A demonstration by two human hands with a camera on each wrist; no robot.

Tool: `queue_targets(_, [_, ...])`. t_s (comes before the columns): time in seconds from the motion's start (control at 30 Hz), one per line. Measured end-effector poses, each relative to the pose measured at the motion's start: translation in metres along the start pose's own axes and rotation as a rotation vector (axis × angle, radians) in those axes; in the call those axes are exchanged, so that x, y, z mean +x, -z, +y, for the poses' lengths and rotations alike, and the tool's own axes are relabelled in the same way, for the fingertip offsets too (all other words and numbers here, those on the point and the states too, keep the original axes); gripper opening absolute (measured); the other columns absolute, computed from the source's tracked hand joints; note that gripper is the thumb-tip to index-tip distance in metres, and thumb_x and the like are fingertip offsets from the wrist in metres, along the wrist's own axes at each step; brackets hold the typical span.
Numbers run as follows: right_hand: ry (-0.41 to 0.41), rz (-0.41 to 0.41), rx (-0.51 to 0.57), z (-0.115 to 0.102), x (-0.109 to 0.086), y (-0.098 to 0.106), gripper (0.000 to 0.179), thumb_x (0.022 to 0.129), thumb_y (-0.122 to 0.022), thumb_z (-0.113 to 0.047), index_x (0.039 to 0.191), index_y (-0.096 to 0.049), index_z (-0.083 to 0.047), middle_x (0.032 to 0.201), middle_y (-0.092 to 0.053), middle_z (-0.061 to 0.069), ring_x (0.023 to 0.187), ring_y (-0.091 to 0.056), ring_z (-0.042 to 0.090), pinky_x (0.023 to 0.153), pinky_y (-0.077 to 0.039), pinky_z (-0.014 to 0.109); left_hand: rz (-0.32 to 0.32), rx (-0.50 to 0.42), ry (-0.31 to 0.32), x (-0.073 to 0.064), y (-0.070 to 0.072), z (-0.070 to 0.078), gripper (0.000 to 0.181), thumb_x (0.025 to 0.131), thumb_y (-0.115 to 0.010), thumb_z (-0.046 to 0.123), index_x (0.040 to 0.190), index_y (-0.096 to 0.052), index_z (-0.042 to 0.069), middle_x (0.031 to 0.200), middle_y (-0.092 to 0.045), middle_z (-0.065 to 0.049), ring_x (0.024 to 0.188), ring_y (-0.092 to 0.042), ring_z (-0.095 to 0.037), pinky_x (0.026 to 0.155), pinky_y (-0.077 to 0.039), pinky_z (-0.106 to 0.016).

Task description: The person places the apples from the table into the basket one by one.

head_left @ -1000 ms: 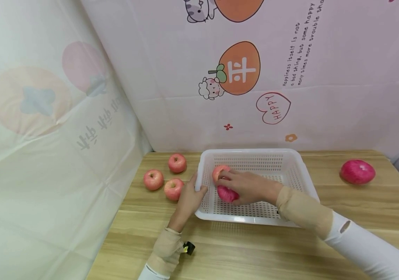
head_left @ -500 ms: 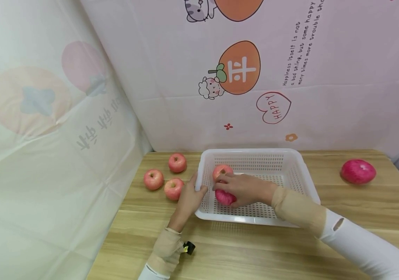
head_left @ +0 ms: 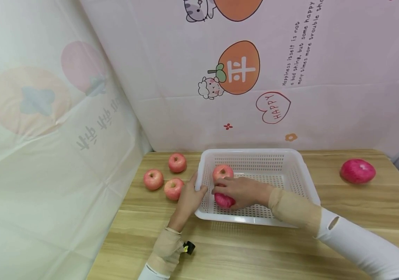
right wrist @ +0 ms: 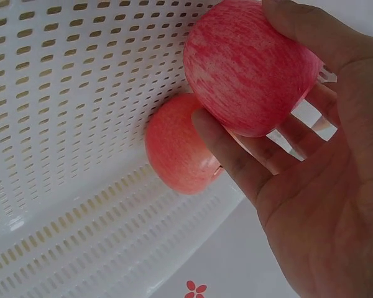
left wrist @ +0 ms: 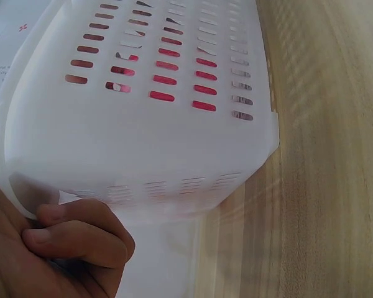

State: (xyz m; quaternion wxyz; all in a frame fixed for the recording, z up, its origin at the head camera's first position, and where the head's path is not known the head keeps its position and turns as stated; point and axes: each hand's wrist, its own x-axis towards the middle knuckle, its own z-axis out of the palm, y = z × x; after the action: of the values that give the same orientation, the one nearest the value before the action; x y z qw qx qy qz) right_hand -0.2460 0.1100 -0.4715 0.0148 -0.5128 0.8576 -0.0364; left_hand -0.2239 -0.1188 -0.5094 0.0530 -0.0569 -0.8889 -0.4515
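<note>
My left hand (head_left: 189,198) grips the left rim of a white perforated plastic basket (head_left: 220,218). In the left wrist view, that hand's curled fingers (left wrist: 81,239) show at the rim. Inside the basket, toward its left end, my right hand (head_left: 243,191) holds a deep pink apple (head_left: 223,200) from above. The right wrist view shows the thumb and fingers around this streaked apple (right wrist: 248,68). Just behind it in the basket sits a paler red apple (head_left: 222,172), close to the fingertips.
Left of the basket, several pale red apples stand on the wooden table (head_left: 241,252), one apple (head_left: 174,189) right beside my left hand. A deep pink, oblong-looking fruit (head_left: 358,171) lies on the right. A printed cloth (head_left: 185,124) hangs behind the table.
My right hand has shifted slightly left and toward me inside the basket, with the deep pink apple in it, uncovering more of the paler apple. The left hand has stayed at the rim.
</note>
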Motion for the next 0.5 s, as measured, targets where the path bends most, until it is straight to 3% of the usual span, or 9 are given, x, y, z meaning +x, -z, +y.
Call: queue_targets(0.5, [0.029,-0.018,-0.045,-0.0010,0.0019,-0.0061,0.072,0.082,-0.091,-0.038,0.145,-0.059,-0.021,0.146,-0.054,0.005,0.120,-0.064,0.022,0.091,-0.063,0.045,0.006,0.015,0.003,0.0001,-0.0004,-0.0007,0.070,0.097,-0.064,0.020,0.162,-0.043,0.005,0.124,-0.074,-0.022,0.092,-0.072,-0.024,0.078,-0.063,-0.042])
